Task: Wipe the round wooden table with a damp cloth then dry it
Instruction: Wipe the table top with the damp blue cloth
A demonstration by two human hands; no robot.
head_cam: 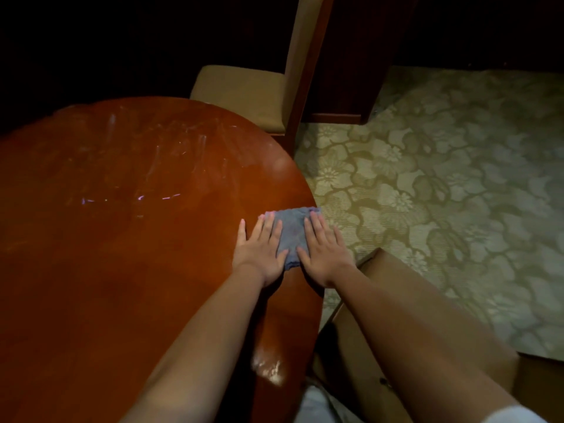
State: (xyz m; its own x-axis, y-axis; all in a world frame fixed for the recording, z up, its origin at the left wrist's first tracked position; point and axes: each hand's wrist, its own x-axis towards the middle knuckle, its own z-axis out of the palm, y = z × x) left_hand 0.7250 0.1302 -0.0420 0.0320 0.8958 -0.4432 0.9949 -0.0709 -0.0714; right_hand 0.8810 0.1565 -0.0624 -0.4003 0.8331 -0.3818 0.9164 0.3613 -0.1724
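Observation:
The round wooden table fills the left half of the view, reddish-brown and glossy, with wet streaks shining across its far part. A small grey-blue cloth lies flat at the table's right edge. My left hand presses on the cloth's left side with straight fingers. My right hand presses on its right side, fingers flat too, right at the table's rim. Most of the cloth's sides are hidden under my palms.
A chair with a tan seat and tall back stands at the table's far side. A second chair or box in tan sits below my right forearm. Patterned green carpet covers the floor to the right.

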